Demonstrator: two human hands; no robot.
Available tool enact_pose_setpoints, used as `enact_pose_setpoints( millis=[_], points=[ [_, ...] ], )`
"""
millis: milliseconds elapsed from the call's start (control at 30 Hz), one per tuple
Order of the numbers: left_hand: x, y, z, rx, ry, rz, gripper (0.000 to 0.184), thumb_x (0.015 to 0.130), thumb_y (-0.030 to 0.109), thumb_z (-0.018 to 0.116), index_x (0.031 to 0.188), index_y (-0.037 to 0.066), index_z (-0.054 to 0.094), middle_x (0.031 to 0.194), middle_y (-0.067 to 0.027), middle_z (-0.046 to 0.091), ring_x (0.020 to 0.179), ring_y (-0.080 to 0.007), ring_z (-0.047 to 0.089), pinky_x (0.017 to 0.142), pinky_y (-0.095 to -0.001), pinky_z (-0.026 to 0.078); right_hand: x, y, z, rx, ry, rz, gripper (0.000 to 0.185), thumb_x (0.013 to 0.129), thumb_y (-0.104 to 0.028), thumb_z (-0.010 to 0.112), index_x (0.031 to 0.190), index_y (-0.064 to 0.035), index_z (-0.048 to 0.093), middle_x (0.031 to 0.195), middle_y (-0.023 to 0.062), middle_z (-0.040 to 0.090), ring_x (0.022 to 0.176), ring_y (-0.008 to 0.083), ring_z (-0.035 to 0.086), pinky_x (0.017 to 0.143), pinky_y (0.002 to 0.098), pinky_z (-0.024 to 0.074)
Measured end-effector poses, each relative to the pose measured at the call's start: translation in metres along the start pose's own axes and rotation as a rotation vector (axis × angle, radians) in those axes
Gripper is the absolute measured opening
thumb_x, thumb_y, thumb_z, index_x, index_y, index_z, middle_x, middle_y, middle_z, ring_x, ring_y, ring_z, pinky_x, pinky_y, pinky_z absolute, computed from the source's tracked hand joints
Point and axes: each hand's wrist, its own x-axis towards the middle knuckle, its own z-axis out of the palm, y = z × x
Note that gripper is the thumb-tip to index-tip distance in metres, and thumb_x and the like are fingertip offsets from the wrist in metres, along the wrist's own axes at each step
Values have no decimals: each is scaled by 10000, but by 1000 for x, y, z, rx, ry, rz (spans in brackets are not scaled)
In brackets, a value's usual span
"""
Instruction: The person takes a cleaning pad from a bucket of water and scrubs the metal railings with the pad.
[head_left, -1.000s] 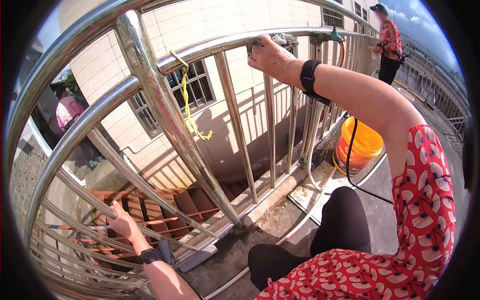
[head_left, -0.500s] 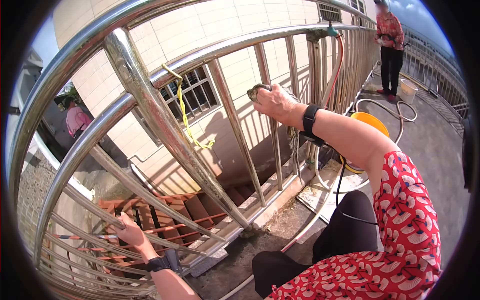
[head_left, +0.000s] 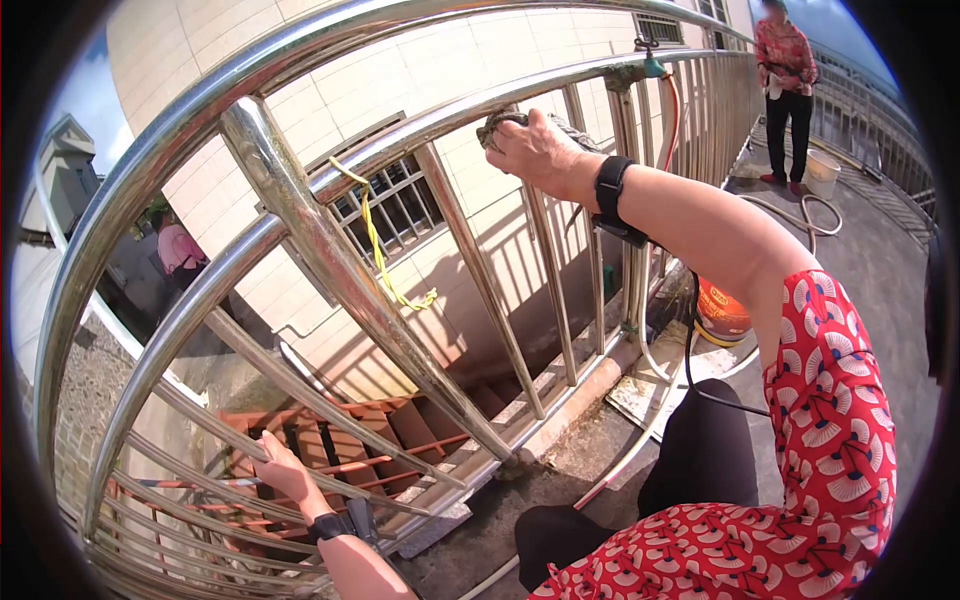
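My right hand (head_left: 540,150) is closed round a wet grey cloth (head_left: 497,126) against the top of an upright bar, just under the middle rail of the metal railing (head_left: 440,120). Lower left, my left hand (head_left: 288,470) is at one of the railing's slanting bars (head_left: 215,427), its fingers against the bar; whether they wrap round it is hard to see. A yellow twisted cord (head_left: 376,250) hangs from the rail, left of my right hand.
An orange bucket (head_left: 722,312) stands behind my right forearm. Hoses (head_left: 625,460) cross the floor. A tap (head_left: 652,66) sits at the rail. One person (head_left: 785,60) stands at the far right, another (head_left: 180,250) below left. Red stairs (head_left: 400,430) lie beyond the railing.
My right hand with the cloth went down an upright bar from the rail, then back up to near its top. My left hand stays at its bar. The view has shifted.
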Motion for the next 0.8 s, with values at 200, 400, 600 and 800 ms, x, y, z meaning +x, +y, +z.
enact_pose_setpoints(
  millis=[200, 400, 600, 800],
  points=[
    [-2, 5, 1, -9, 22, 28, 253, 926, 172, 583, 749, 19, 487, 683, 5, 407, 585, -100, 370, 502, -265, 308, -52, -54, 29, 264, -201, -203, 200, 799, -149, 621, 994, -112, 600, 939, 11, 604, 1038, 196, 527, 833, 406, 460],
    [4, -12, 1, -263, 20, -154, 245, 897, 231, 608, 793, 23, 530, 632, 9, 439, 525, -113, 394, 481, -275, 325, -58, -56, 13, 936, -102, 102, 418, 708, -54, 627, 1113, -137, 568, 956, 84, 625, 988, 288, 588, 814, 415, 484],
    [-1, 2, 5, -92, 59, -55, 229, 908, 209, 597, 778, 38, 519, 659, 21, 407, 567, -89, 370, 508, -266, 321, -24, -18, -10, 2372, 183, 756, 299, 727, -66, 598, 1003, 9, 514, 770, 46, 537, 696, 123, 555, 637, 286, 496],
    [-2, 16, 2, -160, -25, -204, 237, 930, 186, 562, 750, 87, 445, 613, 49, 343, 506, -73, 330, 454, -255, 277, 6, -14, -23, 2712, 425, 883, 170, 858, -191, 577, 882, -24, 598, 805, 62, 620, 738, 153, 606, 706, 311, 518]
  ],
)
